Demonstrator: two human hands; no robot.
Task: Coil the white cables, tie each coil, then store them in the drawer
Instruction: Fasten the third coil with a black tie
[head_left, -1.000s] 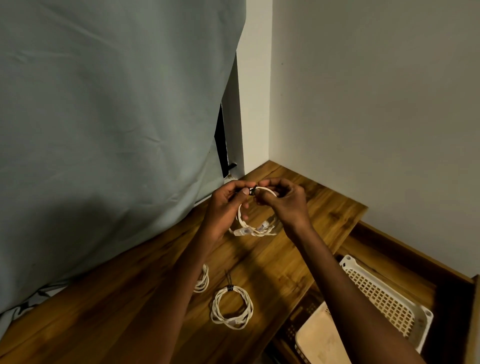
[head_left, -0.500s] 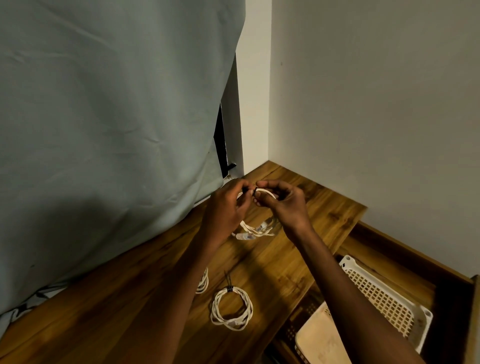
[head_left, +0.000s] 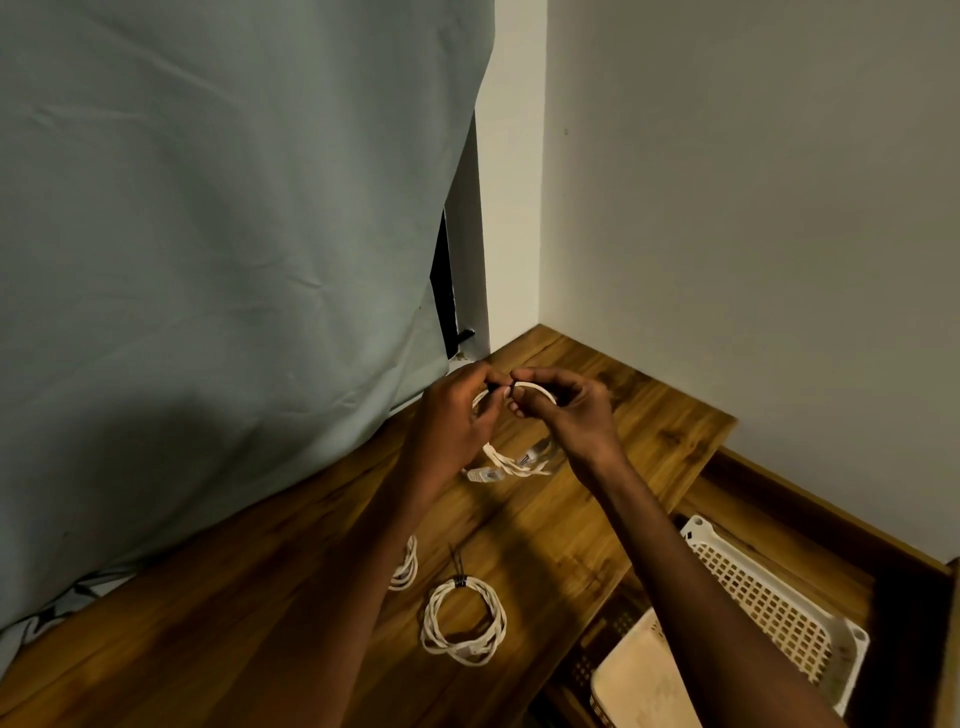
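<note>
A: Where's the cable being worked on?

B: The white coil is held up over the wooden desk, towards one o'clock from the middle of the view. Its lower loops and two clear plugs hang just above the wood. A small dark tie sits at the coil's twelve o'clock.

A: How will it handle?

B: Light and springy, I'd say. The loops are soft enough to bend but want to fan apart, so the place to hold is right beside the tie, with all the strands bunched. The plugs look like the only brittle parts.

A: And the hands?

B: The left hand pinches the top of the coil at the tie from nine o'clock, fingers curled. The right hand pinches it from three o'clock, with the loop running under its curled fingers. Both forearms reach in from six o'clock, wrists raised.

A: Anything else finished?

B: A tied coil lies flat on the desk at six o'clock, its tie ends sticking up. Another coil shows partly behind the left forearm; I can't tell if it's tied. The open drawer at four o'clock holds a white basket.
</note>
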